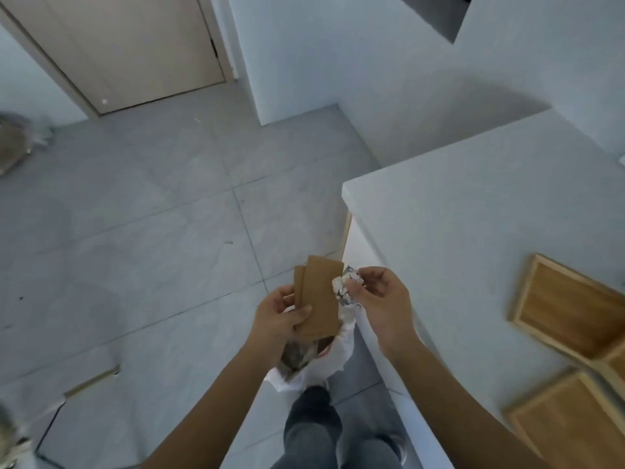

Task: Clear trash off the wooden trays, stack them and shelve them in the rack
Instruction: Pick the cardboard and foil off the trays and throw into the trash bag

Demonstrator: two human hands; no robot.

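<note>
The left hand [277, 319] grips two flat brown cardboard pieces [319, 299], with the thumb pressed on the front and the fingers behind. The right hand [378, 299] pinches a crumpled ball of shiny silver foil [345, 287] at its fingertips, and the foil touches the right edge of the cardboard. Both hands hang over a bin lined with a thin white plastic bag [324, 363], which sits on the floor just beside the white counter [473, 204]. Something dark and crinkly lies inside the bag.

Two square wooden trays [571, 306] with raised rims lie on the counter to the right, well apart from the hands. They are smooth and honey coloured, and their corners meet. A second one [568, 421] sits nearer the counter's front edge.

The grey tiled floor [152, 214] is wide and open to the left. A beige door [135, 45] stands far off.
</note>
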